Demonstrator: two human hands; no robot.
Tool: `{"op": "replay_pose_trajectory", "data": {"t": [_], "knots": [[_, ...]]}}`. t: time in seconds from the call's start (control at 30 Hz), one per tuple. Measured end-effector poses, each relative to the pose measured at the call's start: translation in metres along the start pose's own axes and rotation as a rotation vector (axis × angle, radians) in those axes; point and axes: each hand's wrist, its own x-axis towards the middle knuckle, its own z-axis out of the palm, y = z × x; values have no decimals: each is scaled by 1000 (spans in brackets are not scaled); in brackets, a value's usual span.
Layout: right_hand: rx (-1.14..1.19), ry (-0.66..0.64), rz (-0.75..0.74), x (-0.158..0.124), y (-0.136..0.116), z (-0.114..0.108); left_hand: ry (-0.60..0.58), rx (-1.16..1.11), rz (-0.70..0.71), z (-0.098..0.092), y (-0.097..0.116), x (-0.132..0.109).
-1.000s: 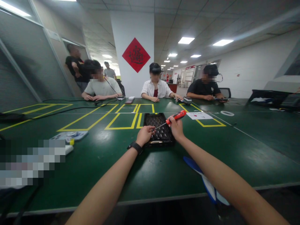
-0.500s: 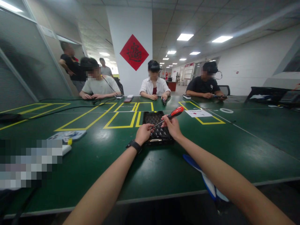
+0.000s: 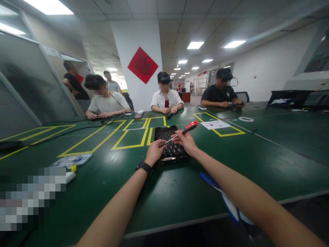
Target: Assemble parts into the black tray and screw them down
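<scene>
A screwdriver (image 3: 189, 127) with a red and black handle and a thin metal shaft slants over a black case. My right hand (image 3: 186, 141) grips it where the handle meets the shaft. At the shaft's tip, the fingers of my left hand (image 3: 155, 150) are pinched together; whether a small part sits between them is too small to make out. Below both hands, the open black case (image 3: 171, 159) lies on the green table, with rows of small dark and silvery pieces inside. A dark band is on my left wrist.
Yellow tape rectangles (image 3: 128, 149) mark the green table (image 3: 108, 192). A printed white sheet (image 3: 215, 125) and a white ring (image 3: 246, 119) lie at right. Blue-and-white objects (image 3: 227, 202) rest under my right forearm. A patterned flat item (image 3: 77, 160) is at left. Several people sit opposite.
The view has tilted and shifted slightly, so the scene sits lower in the picture. Both hands keep their hold at the screwdriver over the case. The person opposite has brought their hands closer together.
</scene>
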Motion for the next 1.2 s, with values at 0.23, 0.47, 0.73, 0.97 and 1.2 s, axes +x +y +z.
{"op": "replay_pose_trajectory", "data": {"t": [0.23,0.47,0.73,0.97,1.2], "knots": [[8,22,-5,-2,-2,0,-32,-10,13,1,-1,1],[-3,157,-66,1,1,2,-4,-56,14,-4,10,-2],[20,193,-60,1,0,-1,-56,1,123,-17,31,-11],[-28,155,-44,0,-1,1,-193,27,197,-19,44,-17],[-49,124,-47,-1,0,3,-288,120,359,-20,49,-21]]}}
